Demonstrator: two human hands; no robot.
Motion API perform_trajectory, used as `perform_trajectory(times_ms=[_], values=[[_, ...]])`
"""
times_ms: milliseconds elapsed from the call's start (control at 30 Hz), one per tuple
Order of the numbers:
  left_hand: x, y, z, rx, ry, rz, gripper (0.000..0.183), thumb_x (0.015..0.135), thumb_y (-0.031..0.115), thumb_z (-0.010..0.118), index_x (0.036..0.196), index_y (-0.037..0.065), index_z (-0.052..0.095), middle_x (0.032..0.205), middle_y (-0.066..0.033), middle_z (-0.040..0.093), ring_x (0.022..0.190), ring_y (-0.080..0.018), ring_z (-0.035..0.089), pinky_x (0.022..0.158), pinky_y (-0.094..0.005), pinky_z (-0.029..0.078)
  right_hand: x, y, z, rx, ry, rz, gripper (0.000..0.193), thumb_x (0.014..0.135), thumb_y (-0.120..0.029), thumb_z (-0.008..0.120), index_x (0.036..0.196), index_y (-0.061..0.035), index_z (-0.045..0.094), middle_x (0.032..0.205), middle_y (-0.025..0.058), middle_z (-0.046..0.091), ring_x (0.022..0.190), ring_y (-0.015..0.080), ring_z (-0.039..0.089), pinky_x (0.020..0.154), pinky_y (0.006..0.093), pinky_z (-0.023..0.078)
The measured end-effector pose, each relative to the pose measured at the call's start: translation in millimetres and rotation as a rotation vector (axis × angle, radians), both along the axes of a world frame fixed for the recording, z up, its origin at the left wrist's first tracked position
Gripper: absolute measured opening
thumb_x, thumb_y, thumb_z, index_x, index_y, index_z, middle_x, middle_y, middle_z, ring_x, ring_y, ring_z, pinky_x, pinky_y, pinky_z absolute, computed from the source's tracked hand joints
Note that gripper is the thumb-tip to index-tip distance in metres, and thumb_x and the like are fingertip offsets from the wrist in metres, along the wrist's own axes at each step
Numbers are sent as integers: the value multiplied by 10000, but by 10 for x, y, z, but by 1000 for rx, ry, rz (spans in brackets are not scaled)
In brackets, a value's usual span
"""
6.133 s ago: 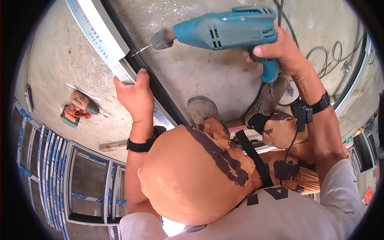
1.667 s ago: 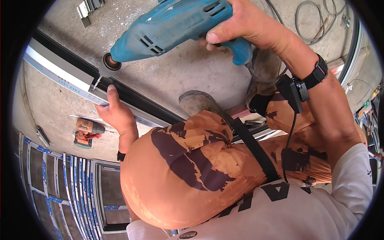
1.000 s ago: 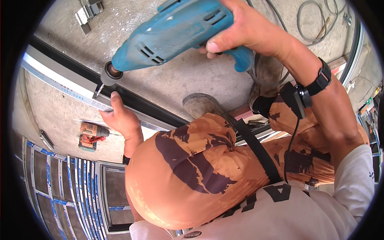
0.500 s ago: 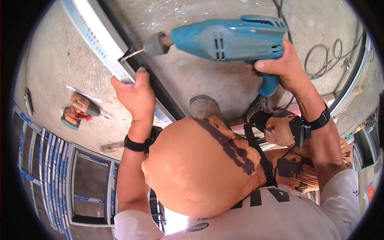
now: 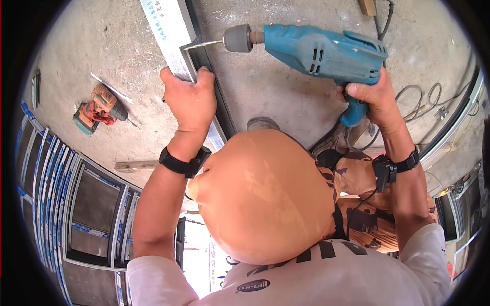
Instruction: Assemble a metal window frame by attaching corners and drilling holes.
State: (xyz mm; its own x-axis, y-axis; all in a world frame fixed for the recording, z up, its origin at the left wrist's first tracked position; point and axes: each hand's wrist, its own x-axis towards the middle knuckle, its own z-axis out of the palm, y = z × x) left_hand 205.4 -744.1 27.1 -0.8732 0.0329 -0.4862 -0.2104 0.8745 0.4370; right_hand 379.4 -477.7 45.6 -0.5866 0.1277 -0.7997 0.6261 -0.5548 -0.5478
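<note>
My left hand point(image 5: 191, 104) is closed around a long white-faced metal frame profile point(image 5: 168, 38) with a dark inner side. My right hand point(image 5: 375, 97) grips the handle of a blue corded power drill point(image 5: 326, 55), held sideways. From its dark grey chuck point(image 5: 238, 39) a thin drill bit point(image 5: 206, 44) points left. The bit's tip is at the profile's dark inner side, just beyond my left hand. Whether it has gone into the metal I cannot tell.
An orange and teal cordless drill point(image 5: 99, 109) lies on the concrete floor at left, beside a thin white strip point(image 5: 111, 87). Several framed panels point(image 5: 94, 214) stand at lower left. A looped cable point(image 5: 418, 102) lies at right. A wood block point(image 5: 367, 7) is at the top.
The view has shifted. The drill and profile now appear farther right and higher, and the drill's chuck end has tilted up in the picture. Both hands keep their grips.
</note>
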Motion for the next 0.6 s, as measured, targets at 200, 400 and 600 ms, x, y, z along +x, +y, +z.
perform_trajectory(times_ms=[200,400,600], values=[[-5,23,7,-27,20,-52,432,748,195,665,990,-81,437,768,-233,626,698,-379,635,696,-425,506,-62,59,-8,47,10,25,541,693,-202,818,1119,10,561,837,88,657,672,162,621,630,276,505],[14,-9,-32,2,27,-37,415,755,193,662,979,-74,437,768,-248,620,703,-406,628,695,-439,502,-71,97,-11,39,-3,39,514,694,-177,819,1104,10,572,867,95,665,714,174,644,653,287,523],[-8,-25,-40,-18,46,-63,415,761,202,662,972,-77,438,766,-254,613,716,-415,626,703,-445,502,-129,-35,-31,-27,2,24,483,707,-150,805,1098,14,574,859,97,666,709,176,643,658,294,528]])
